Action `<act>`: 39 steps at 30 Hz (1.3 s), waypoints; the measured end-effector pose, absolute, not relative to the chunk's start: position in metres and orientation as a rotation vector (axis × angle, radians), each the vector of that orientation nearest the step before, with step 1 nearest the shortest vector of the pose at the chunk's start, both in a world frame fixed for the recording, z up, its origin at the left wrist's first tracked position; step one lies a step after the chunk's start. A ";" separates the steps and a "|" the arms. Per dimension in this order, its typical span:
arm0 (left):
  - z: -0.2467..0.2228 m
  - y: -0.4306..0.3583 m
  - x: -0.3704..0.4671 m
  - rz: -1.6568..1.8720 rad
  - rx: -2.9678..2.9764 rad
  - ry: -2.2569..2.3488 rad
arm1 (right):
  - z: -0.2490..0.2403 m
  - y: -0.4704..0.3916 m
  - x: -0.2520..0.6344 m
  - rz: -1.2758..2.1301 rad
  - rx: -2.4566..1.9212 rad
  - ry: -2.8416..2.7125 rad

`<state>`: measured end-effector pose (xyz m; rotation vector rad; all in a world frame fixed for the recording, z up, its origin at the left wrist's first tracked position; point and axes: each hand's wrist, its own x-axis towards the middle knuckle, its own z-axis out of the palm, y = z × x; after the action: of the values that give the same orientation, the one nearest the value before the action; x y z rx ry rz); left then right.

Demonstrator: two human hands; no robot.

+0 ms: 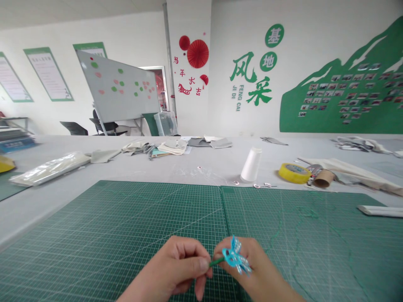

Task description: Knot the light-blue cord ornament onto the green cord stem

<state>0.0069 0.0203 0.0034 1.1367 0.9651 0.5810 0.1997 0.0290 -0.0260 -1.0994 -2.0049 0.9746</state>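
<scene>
The left hand [181, 262] pinches the green stem [216, 262] of a blue craft flower [232, 256]. The right hand [258, 262] curls behind the bloom, fingertips hidden, so its grip cannot be told. The flower is above green cutting mats [151, 218]. Beyond, on the tabletop [217, 161], a white cone [252, 165] stands left of a yellow tape roll [292, 178].

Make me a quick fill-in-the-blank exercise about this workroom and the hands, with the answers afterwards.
1. The left hand pinches a thin stem coloured ____.
2. The right hand is partly hidden behind a petalled ornament coloured ____.
3. As pictured, the tall white cone stands to the ____ of the round yellow tape roll beside the brown cardboard tube.
4. The largest round pleated fan on the wall is ____.

Missing words: green; blue; left; red.
</scene>
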 end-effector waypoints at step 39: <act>-0.013 0.029 0.004 0.565 1.568 1.313 | -0.034 0.018 0.190 -0.231 -0.807 -2.159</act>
<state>0.0041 0.0294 -0.0134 1.5679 1.3132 0.5650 0.1898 0.0176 -0.0340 -0.8070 -2.1588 -0.2309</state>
